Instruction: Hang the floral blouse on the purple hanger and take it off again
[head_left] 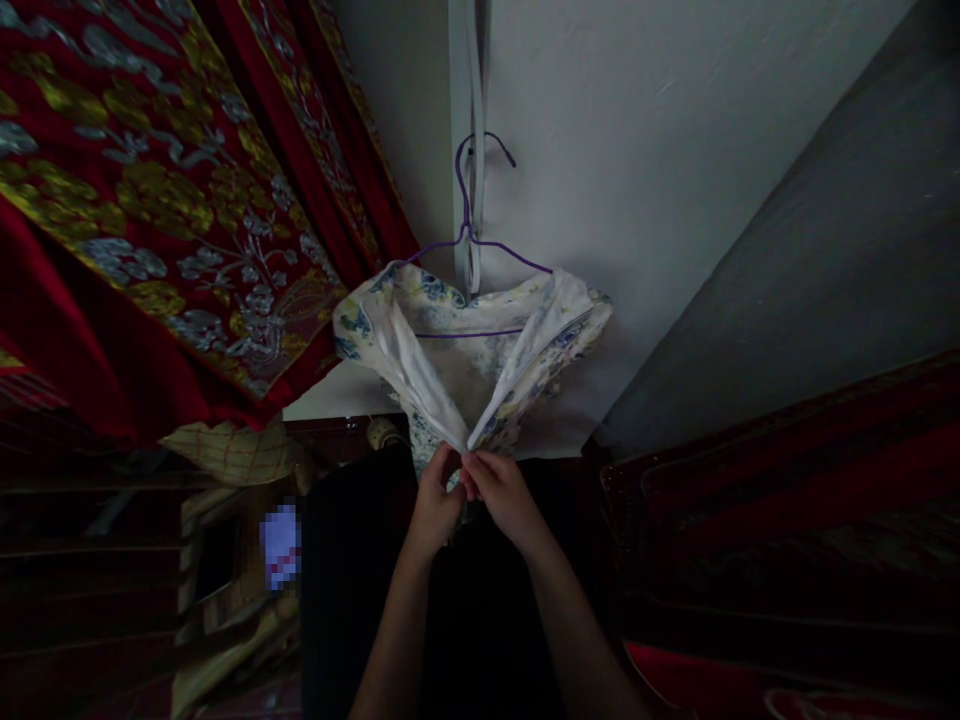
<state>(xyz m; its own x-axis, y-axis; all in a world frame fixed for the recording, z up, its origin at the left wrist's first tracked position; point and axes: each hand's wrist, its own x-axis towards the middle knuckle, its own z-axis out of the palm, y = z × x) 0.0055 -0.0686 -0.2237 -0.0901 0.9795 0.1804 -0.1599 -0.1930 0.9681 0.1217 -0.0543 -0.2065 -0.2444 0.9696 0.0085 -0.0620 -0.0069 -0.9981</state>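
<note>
A white garment with blue and yellow flowers (480, 350) hangs on a purple wire hanger (469, 230), hooked on the wall ahead of me. Its front hangs open in a V. My left hand (435, 500) and my right hand (501, 490) meet at the bottom of that V, side by side and touching. Both hands have their fingers pinched on the garment's two front edges. The lower part of the garment is hidden behind my hands and in shadow.
A red curtain with gold and silver embroidery (165, 200) hangs at the left. The white wall (660, 150) is behind the hanger. A white strip (469, 60) runs down the wall. Dark red furniture (787, 500) stands at the right, and dim clutter lies at the lower left.
</note>
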